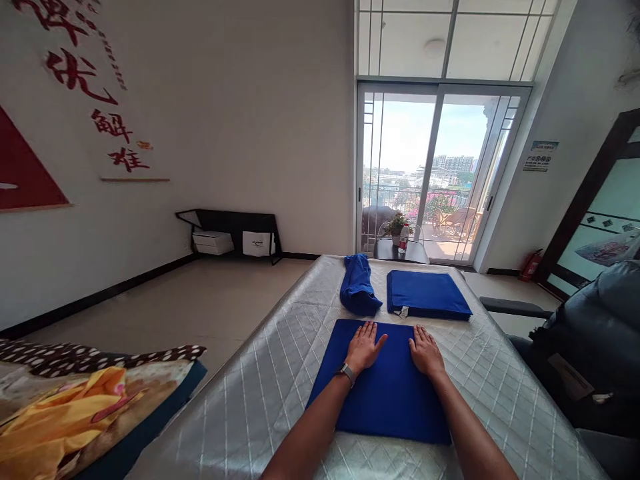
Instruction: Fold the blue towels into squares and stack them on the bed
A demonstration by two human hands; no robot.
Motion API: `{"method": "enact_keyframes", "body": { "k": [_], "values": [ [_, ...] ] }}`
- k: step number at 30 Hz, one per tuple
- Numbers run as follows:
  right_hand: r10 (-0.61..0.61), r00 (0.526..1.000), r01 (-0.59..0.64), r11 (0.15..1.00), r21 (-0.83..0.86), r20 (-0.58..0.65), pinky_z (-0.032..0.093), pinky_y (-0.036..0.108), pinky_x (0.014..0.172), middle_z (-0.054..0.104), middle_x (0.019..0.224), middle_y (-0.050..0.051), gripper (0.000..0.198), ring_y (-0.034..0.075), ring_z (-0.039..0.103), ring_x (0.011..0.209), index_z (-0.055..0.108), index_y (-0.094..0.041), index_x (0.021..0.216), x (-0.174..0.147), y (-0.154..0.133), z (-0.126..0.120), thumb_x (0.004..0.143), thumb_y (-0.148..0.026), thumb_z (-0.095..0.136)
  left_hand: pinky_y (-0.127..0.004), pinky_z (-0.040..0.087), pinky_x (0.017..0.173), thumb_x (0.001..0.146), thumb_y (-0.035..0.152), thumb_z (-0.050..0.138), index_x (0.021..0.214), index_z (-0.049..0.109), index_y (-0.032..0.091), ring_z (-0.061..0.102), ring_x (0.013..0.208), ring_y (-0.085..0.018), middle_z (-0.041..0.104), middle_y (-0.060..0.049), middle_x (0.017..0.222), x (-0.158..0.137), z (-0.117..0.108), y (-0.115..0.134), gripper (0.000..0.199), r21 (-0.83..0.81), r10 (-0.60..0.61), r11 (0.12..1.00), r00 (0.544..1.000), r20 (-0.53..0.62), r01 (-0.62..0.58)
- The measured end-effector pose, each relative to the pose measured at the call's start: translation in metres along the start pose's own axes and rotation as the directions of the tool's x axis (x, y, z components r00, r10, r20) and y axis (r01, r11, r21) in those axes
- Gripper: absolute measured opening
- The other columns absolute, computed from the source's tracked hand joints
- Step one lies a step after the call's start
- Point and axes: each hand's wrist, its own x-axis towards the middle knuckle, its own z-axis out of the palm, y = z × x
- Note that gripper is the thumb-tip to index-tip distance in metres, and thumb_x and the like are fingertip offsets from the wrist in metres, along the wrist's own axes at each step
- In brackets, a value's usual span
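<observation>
A folded blue cloth (390,393) lies flat on the silver quilted table cover (260,380) right before me. My left hand (365,348) rests palm down on its upper left part, thumb apart from the fingers. Flat near the cloth's far right edge is my right hand (427,350), fingers stretched forward. Neither hand grips anything. Just beyond, a neatly folded blue stack (427,293) with a white tag shows at the right. To its left sits a crumpled blue cloth bundle (359,285).
A black armchair (595,333) stands close on the right. At the lower left is a bed or padded surface with a yellow cloth (75,413). Behind the table's far edge, a small table (385,252) holds a bottle and a plant. A low black rack (240,223) stands by the wall.
</observation>
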Motion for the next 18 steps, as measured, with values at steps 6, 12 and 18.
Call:
{"method": "enact_keyframes", "body": {
  "k": [6, 12, 18],
  "values": [
    [0.003, 1.0, -0.003, 1.0, -0.012, -0.009, 0.007, 0.037, 0.125, 0.018, 0.166, 0.006, 0.065, 0.017, 0.011, 0.154, 0.023, -0.013, 0.159, 0.001, 0.002, 0.004, 0.101, -0.041, 0.021, -0.046, 0.022, 0.123, 0.099, 0.067, 0.009, 0.154, 0.035, 0.007, 0.025, 0.151, -0.028, 0.034, -0.016, 0.161, -0.022, -0.021, -0.08, 0.086, 0.09, -0.167, 0.981, 0.985, -0.044, 0.171],
    [0.027, 0.998, -0.03, 0.998, -0.058, -0.049, 0.006, 0.038, 0.125, 0.021, 0.165, 0.009, 0.062, 0.018, 0.013, 0.153, 0.026, -0.012, 0.158, -0.005, -0.006, -0.005, 0.101, -0.035, 0.024, -0.043, 0.018, 0.123, 0.099, 0.067, 0.005, 0.154, 0.031, 0.003, 0.022, 0.152, -0.027, 0.03, -0.018, 0.162, -0.025, -0.022, -0.082, 0.088, 0.111, -0.192, 0.975, 0.981, -0.021, 0.193],
    [0.027, 0.998, -0.03, 0.998, -0.061, -0.055, 0.008, 0.039, 0.124, 0.019, 0.166, 0.008, 0.062, 0.018, 0.012, 0.154, 0.024, -0.011, 0.158, -0.032, -0.011, -0.009, 0.101, -0.037, 0.019, -0.046, 0.021, 0.122, 0.1, 0.063, 0.007, 0.154, 0.033, 0.007, 0.022, 0.151, -0.029, 0.032, -0.018, 0.161, -0.026, -0.02, -0.08, 0.081, 0.122, -0.165, 0.978, 0.985, -0.051, 0.17]
  ]
}}
